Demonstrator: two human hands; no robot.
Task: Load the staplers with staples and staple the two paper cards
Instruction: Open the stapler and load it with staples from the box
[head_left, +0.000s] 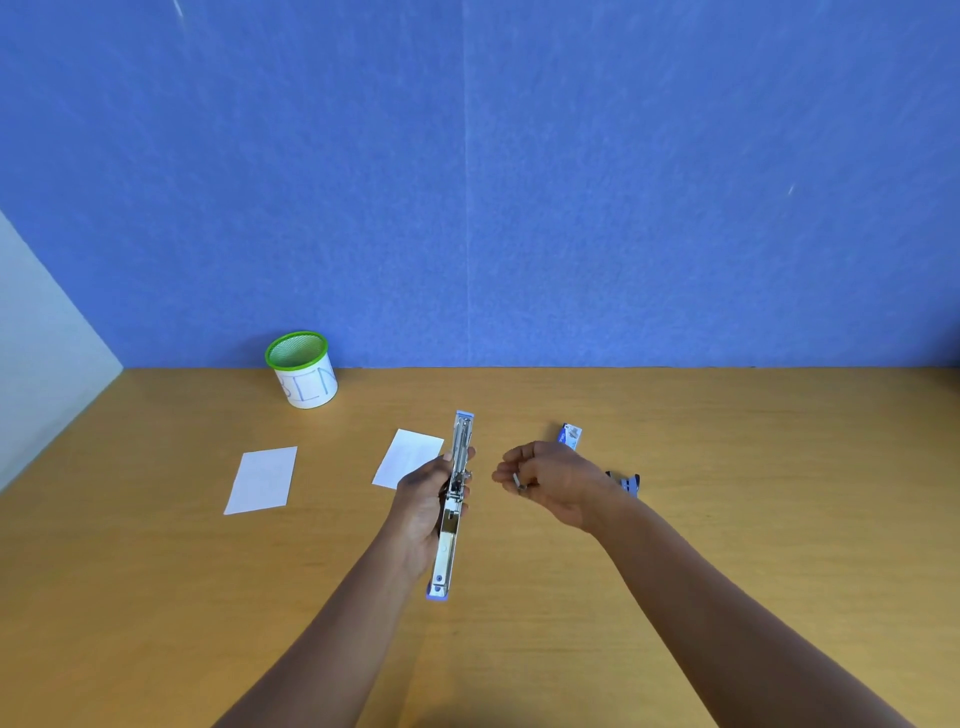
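Surface: tan desk (727, 519), blue wall (519, 182) behind.
Tool: stapler (453, 499) open, long axis away from me, gripped by left hand (423, 499).
Feed: right hand (550, 480) pinches staples (518, 482), just right of stapler.

Two forearms showing bare along whole visible length, skin uncovered from bottom frame edge up to wrists. Left hand (423, 499) and right hand (550, 483) showing bare as well. Forearms looking slim, tapering evenly toward wrists. Light falling from above, inner side of left forearm sitting in soft shadow. Elbows and upper arms being cut off by frame edge.
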